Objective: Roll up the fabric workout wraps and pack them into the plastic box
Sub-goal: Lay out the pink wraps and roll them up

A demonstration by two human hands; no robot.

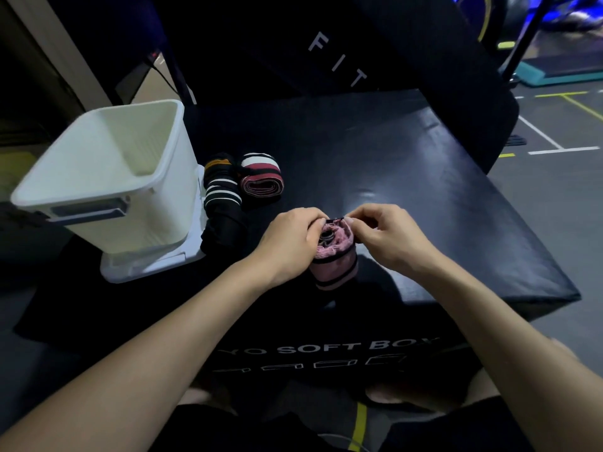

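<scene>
A pink wrap with black stripes point(332, 269) stands rolled up on end between my hands, above the black soft box point(424, 190). My left hand point(290, 243) grips the roll's left side. My right hand point(388, 236) pinches its top edge with thumb and forefinger. A rolled pink and white wrap point(261, 177) lies on its side further back. Beside that one sits a black wrap with white stripes point(222, 190), partly rolled. The white plastic box point(98, 177) stands at the left, and nothing shows inside it.
The plastic box rests on its white lid point(153, 265), at the soft box's left edge. A dark padded bench back with white letters point(342, 60) rises behind. Gym floor with painted lines point(554, 125) lies to the right. My knees are below the soft box.
</scene>
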